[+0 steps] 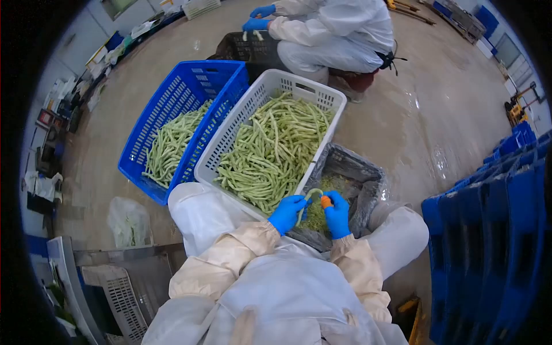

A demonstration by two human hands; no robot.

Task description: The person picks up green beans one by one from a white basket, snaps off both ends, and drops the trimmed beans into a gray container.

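Bean [314, 191], likely light and snappable, best pinched mid-length, sits in our closed left hand [288, 214]; our right hand [338, 215] grips an orange object [326, 202].

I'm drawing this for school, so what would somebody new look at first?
Probably the big heap of green beans in the white crate in the middle, with a smaller heap in the bright blue crate to its left. Next might be the blue-gloved left hand and right hand at the white crate's near end, with a curved green bean between them and a small orange thing at the right hand's fingers.
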